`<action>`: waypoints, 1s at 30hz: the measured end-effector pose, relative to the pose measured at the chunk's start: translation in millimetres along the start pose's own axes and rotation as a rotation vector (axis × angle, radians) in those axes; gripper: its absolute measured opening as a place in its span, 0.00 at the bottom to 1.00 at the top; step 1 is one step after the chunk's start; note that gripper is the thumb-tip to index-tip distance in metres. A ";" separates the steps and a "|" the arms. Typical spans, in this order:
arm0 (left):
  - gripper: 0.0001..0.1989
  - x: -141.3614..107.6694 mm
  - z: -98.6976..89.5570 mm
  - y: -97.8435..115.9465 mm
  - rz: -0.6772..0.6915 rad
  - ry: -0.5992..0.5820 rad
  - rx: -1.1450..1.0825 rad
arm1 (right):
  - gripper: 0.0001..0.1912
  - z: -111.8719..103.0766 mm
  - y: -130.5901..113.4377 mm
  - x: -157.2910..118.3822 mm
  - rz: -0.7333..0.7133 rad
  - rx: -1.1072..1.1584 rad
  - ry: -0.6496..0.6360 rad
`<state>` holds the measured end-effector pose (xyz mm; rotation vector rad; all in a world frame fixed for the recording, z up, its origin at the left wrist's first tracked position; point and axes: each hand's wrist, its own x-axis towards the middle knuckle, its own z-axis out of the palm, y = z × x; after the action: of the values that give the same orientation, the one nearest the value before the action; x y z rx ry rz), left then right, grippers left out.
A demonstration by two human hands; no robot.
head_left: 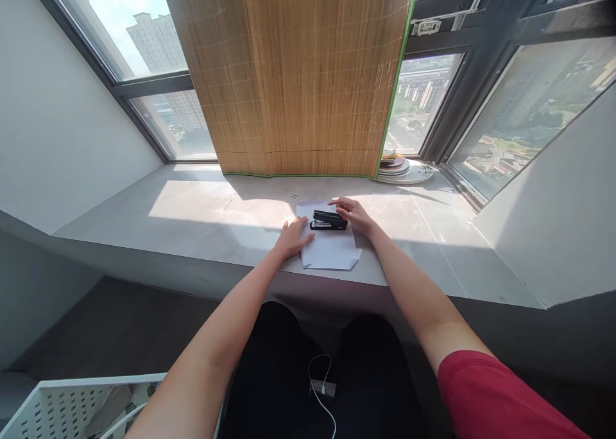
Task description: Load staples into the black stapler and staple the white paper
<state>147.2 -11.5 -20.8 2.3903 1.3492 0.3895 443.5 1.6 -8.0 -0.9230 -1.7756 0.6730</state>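
Note:
A small black stapler (329,221) lies sideways on white paper (330,254) on the wide window sill. There is a gap between its upper and lower arms at the left end. My left hand (291,237) rests on the paper's left edge, fingers spread, just left of the stapler. At the stapler's right end is my right hand (353,213), its index finger stretched out above the stapler and the thumb close to a small red part. Whether the thumb presses on it is unclear. The paper's lower corners look folded or cut at a slant.
Small bits (294,196) lie on the sill (231,233) behind the paper. A stack of plates (402,169) stands by the window at the back right. A bamboo blind (312,73) hangs behind the sill. Below are a white basket (62,404) and a white cable (317,397).

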 end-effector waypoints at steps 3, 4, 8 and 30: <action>0.29 1.4 1.3 -5.7 -0.003 0.075 -0.152 | 0.25 -6.9 1.0 -5.7 0.066 0.099 0.249; 0.28 2.1 1.6 -7.6 -0.006 0.106 -0.221 | 0.25 -8.4 1.6 -7.0 0.084 0.112 0.268; 0.22 5.1 -0.3 -16.0 -0.077 0.297 -0.586 | 0.22 -8.7 3.4 -7.8 0.109 0.135 0.223; 0.15 3.0 -10.7 -9.5 -0.276 0.499 -1.120 | 0.28 -10.9 10.0 -4.8 0.045 -0.044 0.092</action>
<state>137.2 -2.5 -15.3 1.1984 1.1298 1.2977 457.5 3.5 -14.3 -1.0105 -1.6986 0.6127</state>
